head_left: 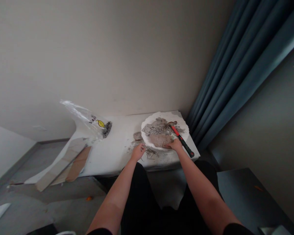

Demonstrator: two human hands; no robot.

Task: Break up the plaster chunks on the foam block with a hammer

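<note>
A round white board with a ragged rim (149, 116) carries grey-brown crumbly material (159, 128) and a flat brownish slab (159, 140). My right hand (175, 144) grips the slab's right end, its fingers pressed to the edge. Beside the board's lower left rim, my left hand (138, 152) is closed, its fingertips pinched together; whatever they hold is too small to make out. A hammer (183, 141) with a red and black handle lies across the board's right side, its head on the rubble. Thin nail-like sticks (150, 153) lie near my left hand.
A small grey-brown chunk (137, 136) sits left of the board on the white-covered table (121, 130). Farther left are a clear plastic bag (88, 122) with dark bits inside and cardboard pieces (71, 163). A blue curtain (225, 71) hangs close on the right.
</note>
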